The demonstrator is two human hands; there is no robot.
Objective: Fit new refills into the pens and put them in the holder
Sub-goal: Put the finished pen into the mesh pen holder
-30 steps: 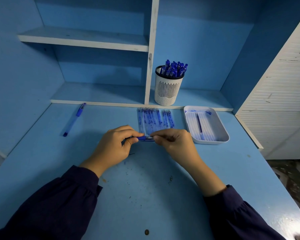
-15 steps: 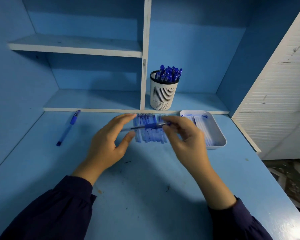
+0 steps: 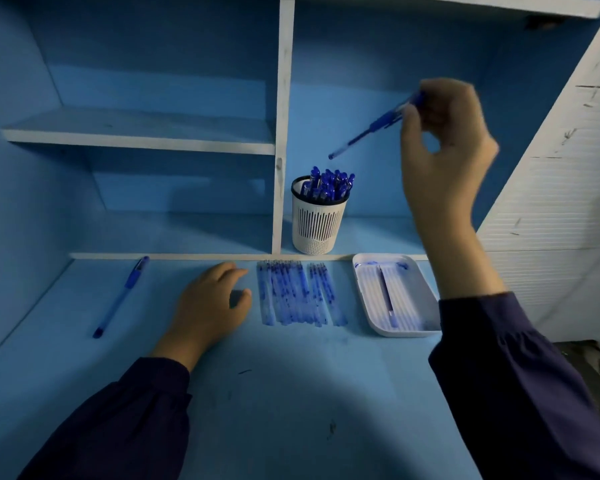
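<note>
Up and right of the holder (image 3: 317, 220), the right hand (image 3: 447, 161) is smeared by motion, and its fingers (image 3: 440, 98) cover the upper end of the pen (image 3: 368, 131) they pinch. The holder's wall hides the lower parts of its pens (image 3: 328, 185). Right of it, a sleeve (image 3: 499, 358) covers the near corner of the tray (image 3: 402, 331). The refills (image 3: 295, 292) in front are too fine to count.

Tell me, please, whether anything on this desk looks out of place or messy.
One blue pen lies alone at the far left of the desk, apart from the refills and pen holder. Blue ink smears stain the far corners of the white tray.
</note>
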